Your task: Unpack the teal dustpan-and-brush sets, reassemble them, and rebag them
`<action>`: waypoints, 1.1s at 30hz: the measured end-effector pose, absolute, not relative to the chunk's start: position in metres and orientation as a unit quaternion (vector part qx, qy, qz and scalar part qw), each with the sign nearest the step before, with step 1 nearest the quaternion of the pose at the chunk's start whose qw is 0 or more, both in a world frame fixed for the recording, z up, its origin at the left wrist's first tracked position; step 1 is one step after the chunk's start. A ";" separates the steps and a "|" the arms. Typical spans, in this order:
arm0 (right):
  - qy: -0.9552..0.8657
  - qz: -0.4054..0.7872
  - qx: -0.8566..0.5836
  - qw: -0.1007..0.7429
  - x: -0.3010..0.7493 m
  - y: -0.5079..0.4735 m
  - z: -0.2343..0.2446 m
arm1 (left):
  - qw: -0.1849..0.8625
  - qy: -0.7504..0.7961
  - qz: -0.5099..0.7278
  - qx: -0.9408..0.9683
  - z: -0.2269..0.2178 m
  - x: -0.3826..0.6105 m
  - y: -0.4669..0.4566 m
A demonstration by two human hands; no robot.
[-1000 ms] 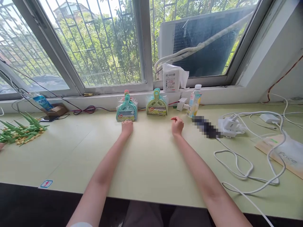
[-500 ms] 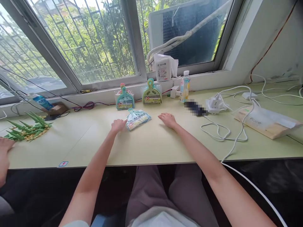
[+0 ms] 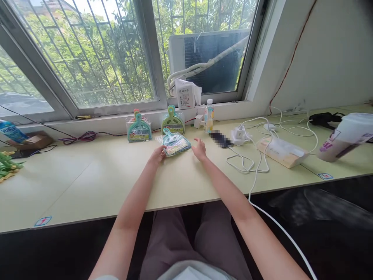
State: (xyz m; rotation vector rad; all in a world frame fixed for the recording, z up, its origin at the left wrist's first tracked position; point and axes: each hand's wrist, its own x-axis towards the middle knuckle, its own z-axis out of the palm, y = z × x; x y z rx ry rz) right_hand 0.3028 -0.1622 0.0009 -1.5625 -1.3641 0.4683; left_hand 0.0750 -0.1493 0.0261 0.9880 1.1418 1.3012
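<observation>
A small dustpan-and-brush set [image 3: 176, 144] in clear plastic wrap is tilted up a little at the middle of the table, its blue-green handle pointing away from me. My left hand [image 3: 159, 153] grips its left lower edge, thumb on top and the other fingers partly hidden. Close to its right edge, my right hand [image 3: 199, 149] is open, thumb and fingers apart, holding nothing. Behind stand two more wrapped sets leaning against the sill: a teal dustpan set [image 3: 140, 128] on the left and a green dustpan set [image 3: 173, 121] on the right.
A drink bottle [image 3: 209, 116], a blurred dark object [image 3: 221, 139], a white charger [image 3: 239, 135] and loose cables lie to the right. Beyond them are a paper packet [image 3: 281, 151] and a large cup [image 3: 346, 136]. Artificial-looking greenery [image 3: 8, 165] lies at far left.
My view has turned right, bringing the cup in and taking another person's hand out at left. The wrapped dustpan set has tilted up in my left hand, and my right hand has come nearer it.
</observation>
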 end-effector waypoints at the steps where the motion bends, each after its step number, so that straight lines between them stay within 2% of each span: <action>1: -0.557 0.167 -0.633 0.511 0.303 -0.164 0.005 | 0.554 0.477 0.553 0.400 0.026 0.074 -0.149; 2: -0.563 0.170 -0.610 0.531 0.302 -0.166 0.009 | 0.562 0.465 0.564 0.386 0.026 0.072 -0.150; 4: -0.594 0.255 -0.538 0.541 0.298 -0.170 0.015 | 0.564 0.424 0.592 0.390 0.028 0.067 -0.155; 8: -0.584 0.469 -0.438 0.496 0.283 -0.177 0.018 | 0.565 0.355 0.611 0.427 0.034 0.065 -0.170; 13: -0.462 0.567 -0.384 0.564 0.272 -0.177 0.013 | 0.577 0.316 0.579 0.483 0.033 0.072 -0.180; 17: -0.360 0.575 -0.390 0.623 0.278 -0.175 0.013 | 0.600 0.349 0.489 0.528 0.025 0.068 -0.176; 20: -0.357 0.566 -0.413 0.618 0.285 -0.176 0.015 | 0.562 0.421 0.466 0.538 0.019 0.063 -0.168; 23: -0.396 0.566 -0.406 0.598 0.294 -0.175 0.019 | 0.507 0.497 0.504 0.493 0.015 0.053 -0.161; 26: -0.412 0.571 -0.408 0.582 0.306 -0.171 0.021 | 0.446 0.545 0.609 0.364 0.014 0.029 -0.155; 28: -0.394 0.568 -0.410 0.595 0.315 -0.168 0.020 | 0.386 0.578 0.677 0.243 0.016 0.009 -0.152; 30: -0.357 0.561 -0.409 0.625 0.322 -0.165 0.019 | 0.350 0.602 0.695 0.178 0.017 -0.008 -0.149; 33: -0.301 0.552 -0.403 0.666 0.325 -0.163 0.015 | 0.382 0.596 0.691 0.148 0.018 -0.013 -0.148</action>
